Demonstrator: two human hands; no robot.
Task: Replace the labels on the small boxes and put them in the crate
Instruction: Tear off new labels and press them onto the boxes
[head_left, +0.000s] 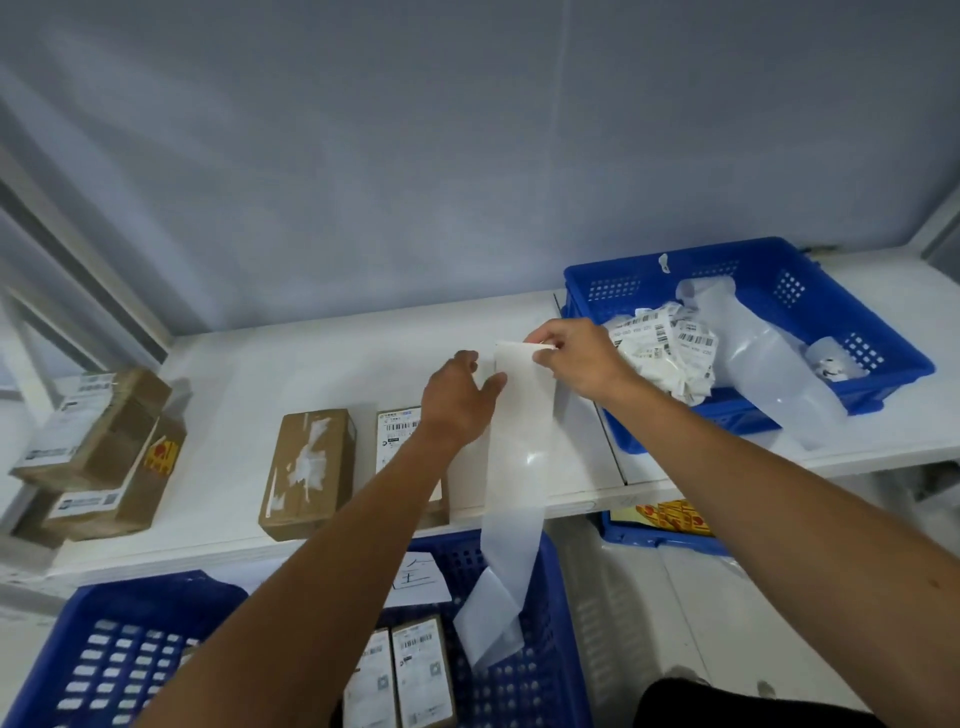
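Note:
Above the white shelf I hold up a long strip of label backing paper (519, 441). My left hand (460, 400) steadies its left edge with thumb and fingers. At the strip's top corner my right hand (576, 358) pinches a white label edge. The strip hangs down into the blue crate (540, 675) below. Two labelled small boxes (400, 675) lie in that crate. A brown box with torn label remains (306, 470) sits on the shelf. Beside it a labelled box (397, 431) is partly hidden by my left arm.
A blue bin (769, 260) at the right of the shelf holds crumpled old labels (670, 348) and used backing strips. Two stacked brown boxes (98, 452) stand at the far left. Another blue crate (654, 535) with yellow packs sits under the shelf. A black object lies at bottom right.

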